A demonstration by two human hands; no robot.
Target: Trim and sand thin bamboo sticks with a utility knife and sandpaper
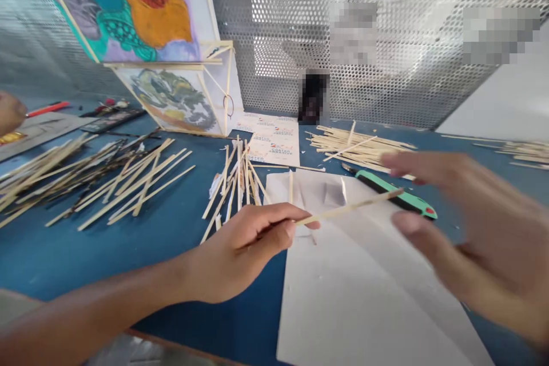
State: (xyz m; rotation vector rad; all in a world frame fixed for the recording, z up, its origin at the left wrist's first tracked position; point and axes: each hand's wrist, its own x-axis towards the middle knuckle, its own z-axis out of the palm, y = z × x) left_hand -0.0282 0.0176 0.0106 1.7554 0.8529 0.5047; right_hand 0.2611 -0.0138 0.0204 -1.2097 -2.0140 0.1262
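Note:
My left hand (244, 251) pinches one end of a thin bamboo stick (351, 206), which points right over a white sheet of paper (364, 297). Blurred by motion, my right hand (467, 234) is at the right, its fingers spread apart near the stick's far tip and holding nothing. A green and black utility knife (398, 194) lies on the paper's top right corner, just behind the stick.
The blue table (163, 234) carries piles of bamboo sticks at the left (86, 174), centre (235, 183) and back right (355, 146). A painted paper lantern frame (171, 68) stands at the back left before a perforated metal wall. Printed labels (270, 137) lie behind.

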